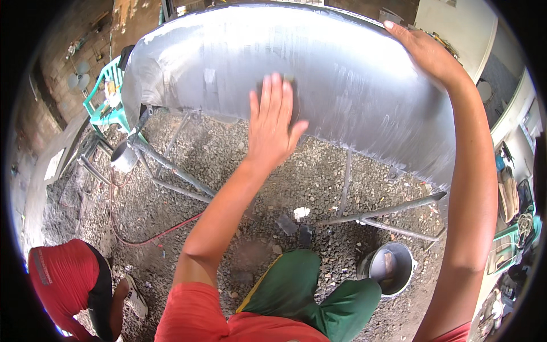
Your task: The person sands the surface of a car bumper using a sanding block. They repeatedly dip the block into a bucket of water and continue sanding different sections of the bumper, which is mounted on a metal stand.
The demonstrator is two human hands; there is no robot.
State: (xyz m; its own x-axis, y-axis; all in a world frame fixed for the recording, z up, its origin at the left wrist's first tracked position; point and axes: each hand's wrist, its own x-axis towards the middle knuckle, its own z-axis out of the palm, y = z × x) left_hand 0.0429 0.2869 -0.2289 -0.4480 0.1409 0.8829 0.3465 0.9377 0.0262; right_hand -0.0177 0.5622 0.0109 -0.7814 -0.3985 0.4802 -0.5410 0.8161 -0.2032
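A large curved grey car body panel [336,85], shiny and streaked with wet-looking marks, rests on a metal stand ahead of me. My left hand [274,117] lies flat against its lower middle, fingers stretched out. A dark patch with a greenish edge shows at the fingertips; whether it is a thin pad or shadow I cannot tell. At the upper right, my right hand [423,51] grips the panel's far edge. Its other fingers are hidden behind that edge.
Metal stand legs [393,214] spread over gravel. A bucket [393,268] of cloudy water stands beside my right knee. Left are a green plastic chair [108,108], a small pail [123,157], a red hose [165,232] and a bending person in a red shirt [65,279].
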